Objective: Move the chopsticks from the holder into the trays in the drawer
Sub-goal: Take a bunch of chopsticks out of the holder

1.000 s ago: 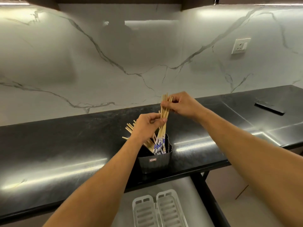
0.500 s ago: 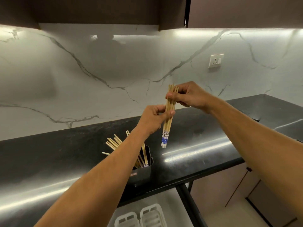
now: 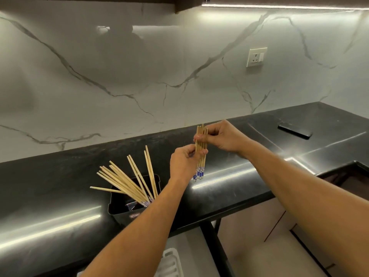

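1. Far left on the black countertop [image 3: 50, 176], I'm seeing the dark chopstick holder [image 3: 119, 204] near the front edge, with loose wooden chopsticks [image 3: 127, 180] fanned out of it, leaning left and upward.
2. Next, the left hand [image 3: 183, 162] is up above the counter, fingers pinched around the lower middle of a small bundle of chopsticks [image 3: 200, 156].
3. That bundle stands almost upright in the air, blue-and-white patterned ends pointing down, clear of the holder and to its right.
4. The right hand [image 3: 221, 138] grips the bundle's top, thumb and fingers closed on it, just above the left hand.
5. Down low, a white slotted tray [image 3: 169, 262] peeks out in the open drawer, under the counter edge.
6. Far right: a dark phone [image 3: 294, 131] lies flat on the counter, and a white wall socket [image 3: 256, 56] sits on the marble backsplash.
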